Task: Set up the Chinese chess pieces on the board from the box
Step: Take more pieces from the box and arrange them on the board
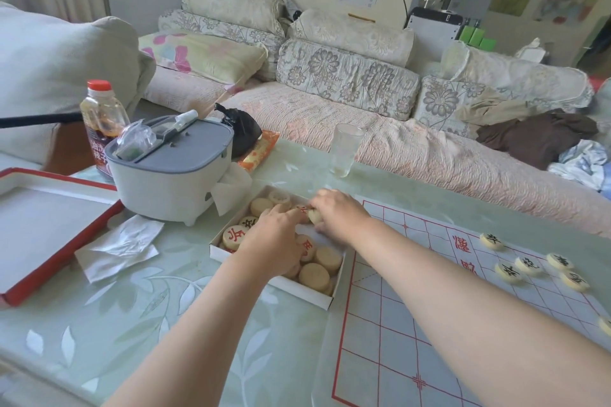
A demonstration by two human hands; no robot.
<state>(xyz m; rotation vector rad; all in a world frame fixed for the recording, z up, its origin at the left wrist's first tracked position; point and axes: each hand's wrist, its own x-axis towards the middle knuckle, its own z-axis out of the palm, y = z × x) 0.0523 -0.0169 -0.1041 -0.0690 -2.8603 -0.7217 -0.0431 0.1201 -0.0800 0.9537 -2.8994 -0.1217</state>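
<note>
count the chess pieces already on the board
6 on the board: a lone piece farthest away, four clustered just nearer, one cut by the right edge. Others may lie out of frame.

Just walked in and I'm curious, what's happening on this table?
A person is setting up Chinese chess. Both hands are in the white box: the right hand pinches a pale piece, the left hand reaches among the remaining pieces, its grip hidden. Several black-lettered pieces already sit on the board, at its right side.
</note>
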